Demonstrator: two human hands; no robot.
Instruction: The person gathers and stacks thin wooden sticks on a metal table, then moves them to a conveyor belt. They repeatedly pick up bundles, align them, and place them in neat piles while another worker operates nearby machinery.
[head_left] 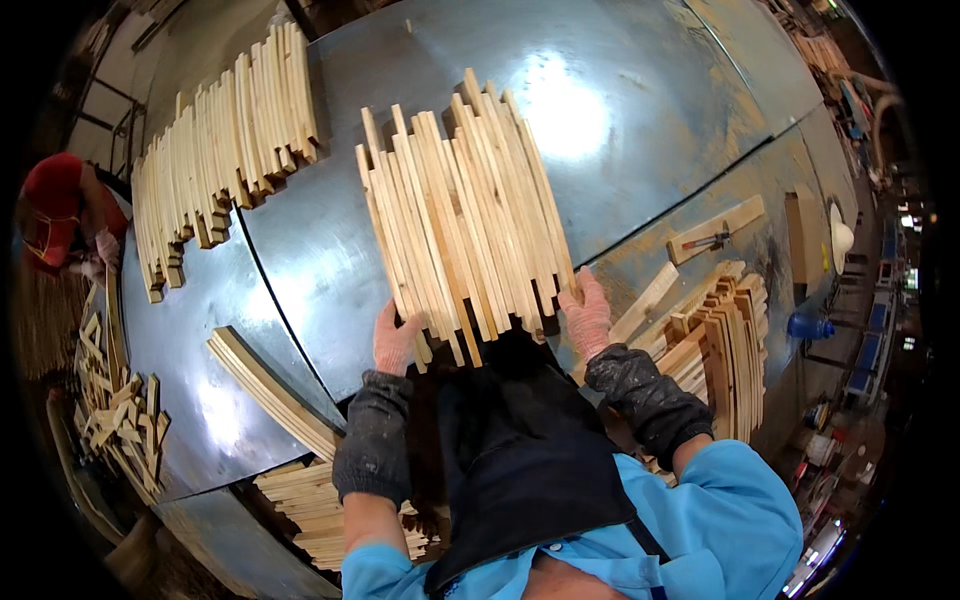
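Gloved left hand [396, 338] and right hand [586, 312] touch opposite sides of the near end of wooden sticks [465, 210], which lie between and beyond them on a metal table [640, 120]; whether the fingers grip, I cannot tell. Right of the right hand sits a wood stack [735, 350].

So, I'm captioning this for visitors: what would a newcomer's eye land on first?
A wide row of pale wood strips lies mid-picture on the shiny table, the gloved left hand and right hand at its near corners. Another row lies at upper left, a person in red at the far left.
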